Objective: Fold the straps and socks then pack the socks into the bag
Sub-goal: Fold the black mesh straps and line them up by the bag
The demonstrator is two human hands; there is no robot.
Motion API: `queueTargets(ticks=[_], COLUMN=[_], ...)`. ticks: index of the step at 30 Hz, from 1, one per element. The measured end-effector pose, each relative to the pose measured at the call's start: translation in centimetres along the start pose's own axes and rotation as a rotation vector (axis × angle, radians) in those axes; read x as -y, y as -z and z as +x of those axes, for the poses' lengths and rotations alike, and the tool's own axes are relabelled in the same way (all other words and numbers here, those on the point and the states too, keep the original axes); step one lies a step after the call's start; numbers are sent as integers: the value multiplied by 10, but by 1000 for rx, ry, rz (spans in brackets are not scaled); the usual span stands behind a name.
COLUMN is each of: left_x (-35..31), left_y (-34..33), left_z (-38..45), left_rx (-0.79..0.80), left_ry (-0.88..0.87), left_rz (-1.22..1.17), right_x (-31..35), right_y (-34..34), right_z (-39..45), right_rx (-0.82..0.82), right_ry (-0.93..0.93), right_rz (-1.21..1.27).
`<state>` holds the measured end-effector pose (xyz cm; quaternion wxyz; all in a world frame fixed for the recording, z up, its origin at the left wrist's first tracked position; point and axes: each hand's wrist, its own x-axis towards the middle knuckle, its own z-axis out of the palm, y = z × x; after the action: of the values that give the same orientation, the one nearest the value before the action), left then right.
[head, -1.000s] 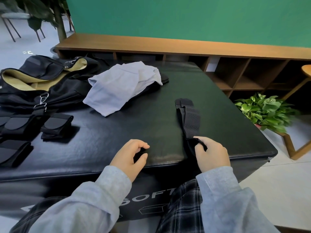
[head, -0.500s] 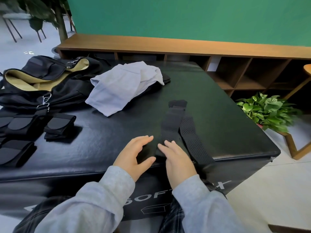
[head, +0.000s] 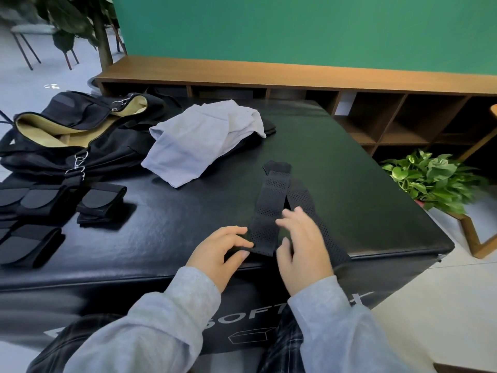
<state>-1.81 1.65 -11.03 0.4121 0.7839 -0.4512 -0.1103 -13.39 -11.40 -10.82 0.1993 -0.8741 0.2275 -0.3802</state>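
Observation:
A black perforated strap [head: 271, 205] lies doubled in a narrow V near the front edge of the black padded box [head: 349, 162], its fold pointing away from me. My left hand [head: 223, 251] rests at the near end of the strap's left half, fingertips and thumb touching its edge. My right hand [head: 301, 243] hovers, blurred, with spread fingers over the gap between the two halves. Several folded straps [head: 99, 200] lie at the left. Behind them sits the open black bag [head: 67, 130] with tan lining. A grey garment [head: 199, 141] lies heaped beside the bag.
A dark cloth [head: 269, 127] peeks out from under the grey garment. A wooden shelf unit [head: 376, 125] runs behind the box, and a potted plant [head: 430, 179] stands on the floor at the right.
My right hand let go of the strap's near end and laid it out as a V. It has now lifted and shifted right over the strap; my left hand stays at the near end.

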Motion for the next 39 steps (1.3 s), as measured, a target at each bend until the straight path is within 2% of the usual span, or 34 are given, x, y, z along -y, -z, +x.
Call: queueTargets(ticks=[2, 6, 8, 12, 17, 20, 23, 27, 32, 35, 37, 39], left_x=[0, 1, -2, -5, -7, 6, 17, 14, 0, -6, -8, -7], left_y=[0, -1, 0, 6, 20, 26, 31, 35, 26, 20, 16, 13], left_z=[0, 0, -3, -12, -21, -25, -30, -31, -33, -33, -31, -29], left_rx=[-8, -62, -101, -111, -109, -145, -117, -125, -91, -80, -95, -123], left_ry=[2, 99, 123, 138, 73, 44, 125, 221, 163, 126, 138, 140], left_rz=[-15, -205, -234, -216, -64, 140, 243, 300, 290, 249, 229, 192], right_x=[-6, -17, -22, -23, -21, -19, -18, -18, -15, -9, 0, 12], right_y=[10, 19, 17, 16, 15, 14, 13, 13, 13, 10, 3, -5], right_z=[10, 7, 6, 9, 7, 7, 7, 5, 3, 1, 0, -3], right_rx=[5, 440, 500, 501, 498, 483, 488, 472, 455, 324, 162, 92], right_ry=[-74, -357, -384, -408, -414, -424, -443, -459, -477, -318, -102, 58], right_rz=[-137, -417, -473, -495, -520, -526, -523, -522, -526, -473, -305, -119])
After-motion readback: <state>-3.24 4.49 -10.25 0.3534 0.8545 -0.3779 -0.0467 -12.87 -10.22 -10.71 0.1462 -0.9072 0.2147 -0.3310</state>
